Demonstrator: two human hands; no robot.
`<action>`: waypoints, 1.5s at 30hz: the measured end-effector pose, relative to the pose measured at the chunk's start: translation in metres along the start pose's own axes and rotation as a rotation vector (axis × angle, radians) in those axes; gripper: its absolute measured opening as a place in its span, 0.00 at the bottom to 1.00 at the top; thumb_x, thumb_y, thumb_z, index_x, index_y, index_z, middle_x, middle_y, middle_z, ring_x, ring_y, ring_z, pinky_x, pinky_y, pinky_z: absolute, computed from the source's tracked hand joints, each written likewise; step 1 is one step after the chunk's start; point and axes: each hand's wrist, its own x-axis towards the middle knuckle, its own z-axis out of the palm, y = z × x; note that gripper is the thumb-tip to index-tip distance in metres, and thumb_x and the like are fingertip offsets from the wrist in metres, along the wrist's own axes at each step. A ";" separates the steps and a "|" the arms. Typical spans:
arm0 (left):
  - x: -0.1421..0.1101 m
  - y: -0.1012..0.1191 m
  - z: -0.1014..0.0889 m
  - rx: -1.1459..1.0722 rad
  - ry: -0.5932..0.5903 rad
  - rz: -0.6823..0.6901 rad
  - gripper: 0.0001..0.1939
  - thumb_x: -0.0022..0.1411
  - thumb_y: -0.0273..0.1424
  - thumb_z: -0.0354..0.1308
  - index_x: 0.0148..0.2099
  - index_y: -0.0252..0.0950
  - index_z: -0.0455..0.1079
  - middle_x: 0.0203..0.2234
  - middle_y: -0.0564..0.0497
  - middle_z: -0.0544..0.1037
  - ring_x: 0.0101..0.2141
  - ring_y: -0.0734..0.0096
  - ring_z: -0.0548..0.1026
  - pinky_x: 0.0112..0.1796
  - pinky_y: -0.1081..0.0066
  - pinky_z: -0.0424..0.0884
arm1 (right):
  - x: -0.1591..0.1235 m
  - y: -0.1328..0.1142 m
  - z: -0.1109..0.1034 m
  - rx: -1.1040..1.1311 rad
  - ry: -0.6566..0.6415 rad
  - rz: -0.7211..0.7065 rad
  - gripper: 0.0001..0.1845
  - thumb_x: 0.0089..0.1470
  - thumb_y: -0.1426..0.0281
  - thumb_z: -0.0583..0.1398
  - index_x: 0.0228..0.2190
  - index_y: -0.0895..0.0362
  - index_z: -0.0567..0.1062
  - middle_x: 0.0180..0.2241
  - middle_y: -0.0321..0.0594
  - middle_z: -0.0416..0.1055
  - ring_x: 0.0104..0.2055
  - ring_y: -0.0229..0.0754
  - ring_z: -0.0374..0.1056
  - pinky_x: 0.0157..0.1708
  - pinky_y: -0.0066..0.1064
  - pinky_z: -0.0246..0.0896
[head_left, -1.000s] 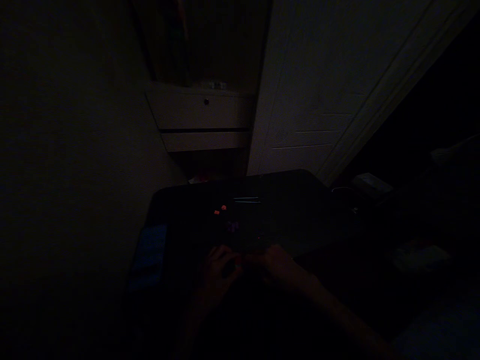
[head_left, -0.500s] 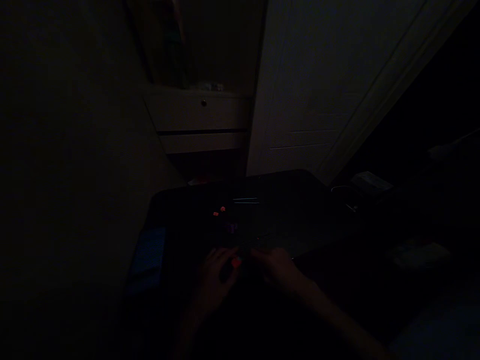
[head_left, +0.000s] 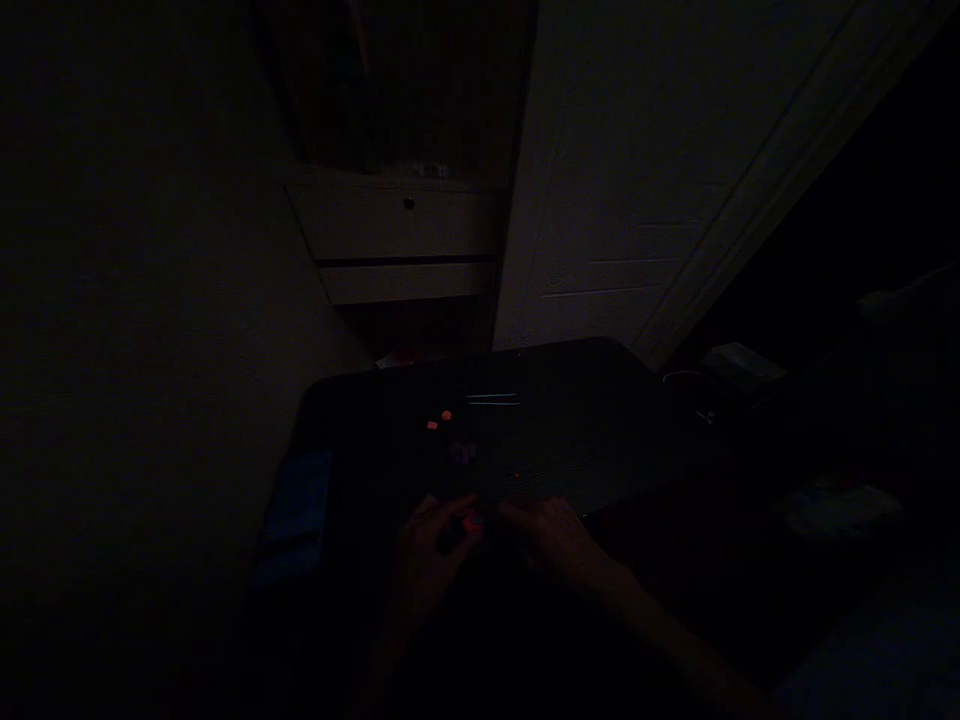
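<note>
The scene is very dark. My left hand (head_left: 435,540) is closed, with a small bright red-orange piece (head_left: 472,523) between thumb and fingers; its exact kind is too dim to tell. Close by on the right, my right hand (head_left: 551,530) has its fingers drawn together, pointing at the left hand; whatever they pinch is lost in the dark. Beyond the hands lie a purple lumpy object (head_left: 463,453) and two small orange pieces (head_left: 446,415). Farther back are two thin pale sticks (head_left: 493,399), side by side. A tiny orange speck (head_left: 517,475) lies above my right hand.
The dark table (head_left: 585,390) has rounded far corners. A bluish flat object (head_left: 296,515) lies at its left edge. Behind stand a drawer unit (head_left: 450,225) and a pale panelled door (head_left: 600,200). To the right, a pale box-like object (head_left: 742,362) sits near a thin cable.
The picture has grown darker. Both hands stay almost in place, and the red-orange piece at my left fingers shows less of itself.
</note>
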 end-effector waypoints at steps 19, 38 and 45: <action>0.006 0.003 -0.005 -0.051 -0.073 -0.064 0.20 0.60 0.35 0.67 0.56 0.48 0.79 0.36 0.57 0.89 0.29 0.65 0.79 0.44 0.60 0.80 | 0.010 0.004 -0.009 -0.097 -0.064 -0.068 0.24 0.62 0.77 0.57 0.56 0.49 0.77 0.48 0.42 0.80 0.47 0.45 0.75 0.44 0.31 0.62; 0.004 -0.004 -0.001 -0.018 -0.055 -0.072 0.22 0.58 0.33 0.69 0.55 0.46 0.79 0.36 0.55 0.89 0.30 0.63 0.80 0.38 0.62 0.81 | -0.001 0.008 -0.002 0.056 -0.021 -0.119 0.20 0.57 0.81 0.57 0.47 0.54 0.79 0.40 0.42 0.81 0.40 0.43 0.75 0.39 0.28 0.61; -0.001 -0.004 0.002 0.037 0.012 -0.039 0.23 0.57 0.32 0.70 0.56 0.47 0.79 0.38 0.55 0.87 0.36 0.60 0.82 0.41 0.62 0.81 | -0.010 -0.009 0.031 0.141 0.168 0.131 0.19 0.62 0.80 0.54 0.50 0.55 0.74 0.43 0.45 0.82 0.41 0.44 0.78 0.38 0.28 0.64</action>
